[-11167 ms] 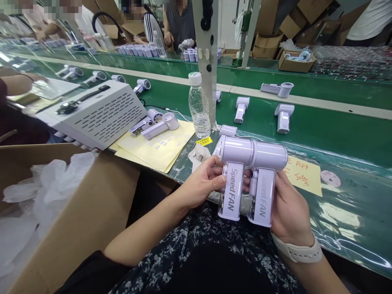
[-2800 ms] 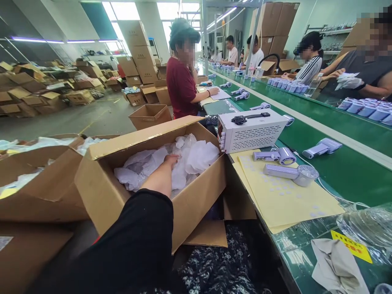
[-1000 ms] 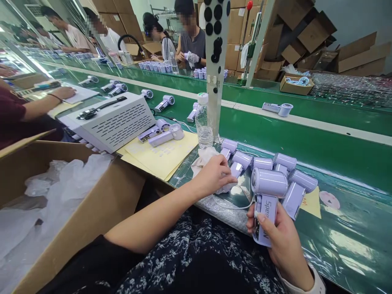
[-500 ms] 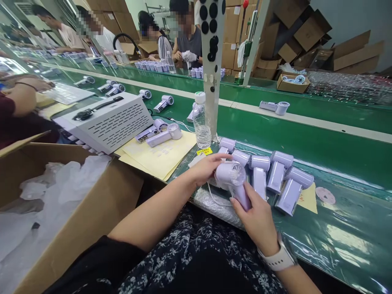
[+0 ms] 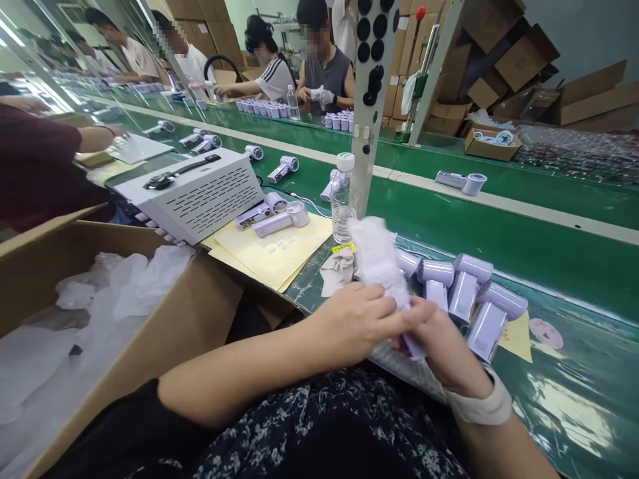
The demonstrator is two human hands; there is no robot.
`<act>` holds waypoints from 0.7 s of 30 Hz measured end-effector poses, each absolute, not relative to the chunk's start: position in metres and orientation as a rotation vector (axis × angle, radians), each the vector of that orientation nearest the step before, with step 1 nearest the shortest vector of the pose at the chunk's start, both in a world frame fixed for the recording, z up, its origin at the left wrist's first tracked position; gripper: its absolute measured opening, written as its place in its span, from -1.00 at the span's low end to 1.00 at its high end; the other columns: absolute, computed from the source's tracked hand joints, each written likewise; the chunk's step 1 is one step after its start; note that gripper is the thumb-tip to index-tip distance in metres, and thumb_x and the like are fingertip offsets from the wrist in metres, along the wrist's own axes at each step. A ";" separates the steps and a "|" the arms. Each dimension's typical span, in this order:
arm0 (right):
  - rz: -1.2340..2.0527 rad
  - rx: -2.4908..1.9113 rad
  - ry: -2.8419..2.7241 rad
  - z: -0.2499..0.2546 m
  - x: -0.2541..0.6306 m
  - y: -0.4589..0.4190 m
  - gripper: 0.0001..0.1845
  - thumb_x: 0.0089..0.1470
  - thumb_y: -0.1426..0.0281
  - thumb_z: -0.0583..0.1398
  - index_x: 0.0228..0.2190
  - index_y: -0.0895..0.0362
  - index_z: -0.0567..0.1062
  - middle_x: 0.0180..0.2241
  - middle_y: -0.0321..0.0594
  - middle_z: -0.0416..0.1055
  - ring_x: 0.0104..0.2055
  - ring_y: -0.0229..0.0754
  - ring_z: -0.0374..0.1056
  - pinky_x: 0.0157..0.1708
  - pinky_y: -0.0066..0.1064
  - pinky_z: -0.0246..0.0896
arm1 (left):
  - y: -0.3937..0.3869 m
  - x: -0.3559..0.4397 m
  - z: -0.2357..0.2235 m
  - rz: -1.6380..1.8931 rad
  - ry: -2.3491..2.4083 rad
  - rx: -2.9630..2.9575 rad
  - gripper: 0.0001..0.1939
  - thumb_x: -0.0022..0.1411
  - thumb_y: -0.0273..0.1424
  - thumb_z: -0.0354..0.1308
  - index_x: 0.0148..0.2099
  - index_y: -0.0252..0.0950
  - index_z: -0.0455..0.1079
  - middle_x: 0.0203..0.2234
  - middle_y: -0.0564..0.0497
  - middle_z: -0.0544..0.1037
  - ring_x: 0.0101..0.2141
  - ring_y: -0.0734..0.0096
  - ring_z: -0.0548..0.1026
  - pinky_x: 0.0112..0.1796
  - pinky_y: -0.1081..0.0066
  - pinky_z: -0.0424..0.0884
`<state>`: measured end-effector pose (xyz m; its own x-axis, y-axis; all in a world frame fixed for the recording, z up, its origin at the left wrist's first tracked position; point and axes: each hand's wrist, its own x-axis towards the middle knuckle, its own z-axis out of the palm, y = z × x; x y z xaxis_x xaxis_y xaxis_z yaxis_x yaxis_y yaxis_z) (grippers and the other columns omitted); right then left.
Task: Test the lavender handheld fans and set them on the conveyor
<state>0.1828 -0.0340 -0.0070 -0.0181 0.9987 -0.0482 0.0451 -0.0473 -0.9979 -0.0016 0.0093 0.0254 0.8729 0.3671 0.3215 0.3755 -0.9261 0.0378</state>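
Note:
My left hand (image 5: pixel 357 319) is closed on a blurred white wrap (image 5: pixel 377 259), which looks like thin cloth or soft plastic and stands upward from my fingers. My right hand (image 5: pixel 439 339) is closed just beside it, its fingers meeting the left ones. Below them shows the lilac handle of a handheld fan (image 5: pixel 413 347), in the right hand; the fan's head is hidden, seemingly under the white wrap. Several lilac handheld fans (image 5: pixel 463 296) lie side by side on the bench just beyond my right hand. A crumpled pale rag (image 5: pixel 337 269) lies beyond my left hand.
A water bottle (image 5: pixel 342 199) stands by a perforated post (image 5: pixel 363 133). Left of it are yellow sheets (image 5: pixel 279 266) with fans, a grey vented box (image 5: pixel 210 193) and a carton (image 5: pixel 184 339) of white bags. Co-workers sit across the green conveyor (image 5: pixel 429 219).
My left hand has come over to the right hand with the white wrap, now over the spot where the fan's head showed. The view has shifted slightly.

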 end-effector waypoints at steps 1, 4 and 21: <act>1.328 -1.244 -1.178 -0.002 0.185 -0.035 -0.68 0.14 0.12 0.27 -0.44 0.11 0.51 -0.51 -0.19 0.49 -0.59 -0.17 0.37 -0.63 -0.36 0.33 | 0.008 -0.005 0.028 -0.569 -0.694 -2.987 -0.46 0.45 -0.53 -0.12 0.43 -0.27 0.06 -0.35 0.00 0.52 -0.33 0.26 0.39 -0.30 0.28 0.34; 1.697 -1.048 -0.955 0.015 0.188 -0.044 -0.44 0.17 -0.12 0.18 -0.25 0.13 0.56 -0.38 -0.10 0.57 -0.62 -0.15 0.43 -0.68 -0.33 0.36 | 0.006 -0.015 0.041 -0.835 -0.956 -3.098 -0.46 0.46 -0.50 -0.09 0.42 -0.21 0.02 -0.39 0.06 0.48 -0.36 0.33 0.41 -0.29 0.33 0.38; 1.039 -1.038 -1.676 0.018 0.185 -0.067 -0.64 0.24 0.32 0.26 0.07 -0.12 0.52 -0.35 -0.26 0.64 -0.39 -0.08 0.56 -0.26 -0.20 0.50 | -0.018 -0.128 0.065 -2.079 -1.815 -2.921 -0.66 0.25 -0.20 0.25 0.03 -0.09 0.32 -0.66 0.20 0.24 -0.60 0.48 0.22 -0.51 0.43 0.23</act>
<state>0.1845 -0.0674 0.0179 -0.2620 0.9334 0.2453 0.1954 0.3003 -0.9336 -0.1279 -0.0183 0.0654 0.2265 0.9360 0.2695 0.1408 -0.3053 0.9418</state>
